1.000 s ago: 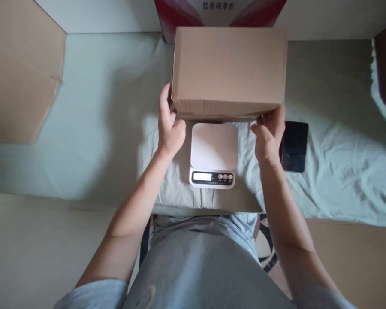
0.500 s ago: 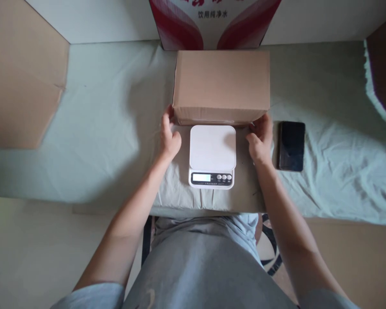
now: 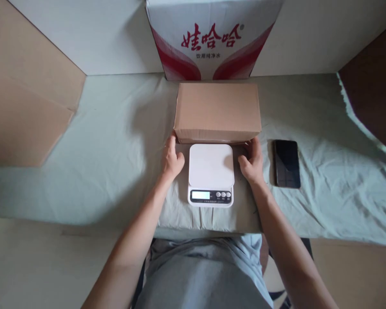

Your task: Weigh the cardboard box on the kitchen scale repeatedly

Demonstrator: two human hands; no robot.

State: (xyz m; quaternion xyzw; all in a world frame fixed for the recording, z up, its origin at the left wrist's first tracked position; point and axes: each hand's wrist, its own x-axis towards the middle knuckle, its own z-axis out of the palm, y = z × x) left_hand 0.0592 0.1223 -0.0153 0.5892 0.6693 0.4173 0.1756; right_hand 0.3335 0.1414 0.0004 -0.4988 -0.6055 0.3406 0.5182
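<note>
Left hand (image 3: 173, 158): fingers on cardboard box (image 3: 217, 110) near left corner.
Right hand (image 3: 252, 161): loosely curled, touching near right corner.
Scale (image 3: 211, 174): between hands.

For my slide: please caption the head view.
Both hands touch a cardboard box behind a scale.

This looks like a makeshift packing corner in a home. A counter (image 3: 109, 141) draped in a wrinkled pale green sheet carries a small digital scale (image 3: 211, 174), a plain cardboard box (image 3: 217, 111) and a phone (image 3: 287, 163). A printed water carton (image 3: 212, 38) and cardboard sheets (image 3: 25, 107) lean against bare white walls.
</note>
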